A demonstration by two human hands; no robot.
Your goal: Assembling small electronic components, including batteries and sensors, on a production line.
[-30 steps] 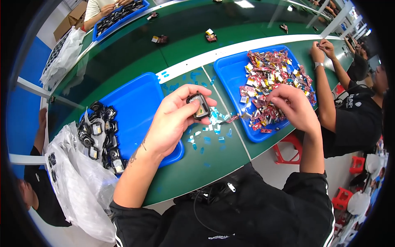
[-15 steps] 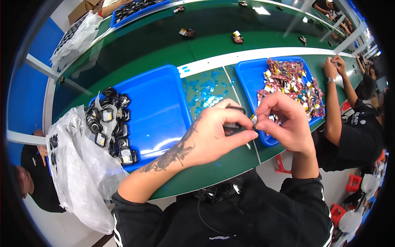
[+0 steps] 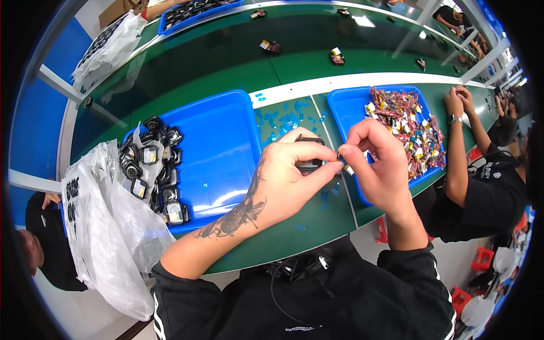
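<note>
My left hand (image 3: 292,173) is closed around a small black case (image 3: 309,143) with a dark frame, partly hidden by my fingers. Thumb and forefinger of my right hand (image 3: 378,167) pinch together at the case's right side, against my left fingertips. A tiny dark bit shows between them, too small to name. Beyond the right hand lies a blue tray (image 3: 341,107) heaped with small red circuit boards (image 3: 416,136) bearing white and yellow parts. Left of my hands is another blue tray (image 3: 224,153), with several black watch-like cases (image 3: 170,195) along its left side.
Blue film scraps (image 3: 290,120) litter the green table between the trays. A clear plastic bag (image 3: 107,226) hangs over the left edge. Behind a white rail (image 3: 300,89), boards (image 3: 338,56) lie on a green belt. A co-worker's hands (image 3: 459,101) are at the right.
Both hands have shifted a little left and away from me, still fingertip to fingertip. My right fingers are bent closer together. The whole view has shifted slightly.
</note>
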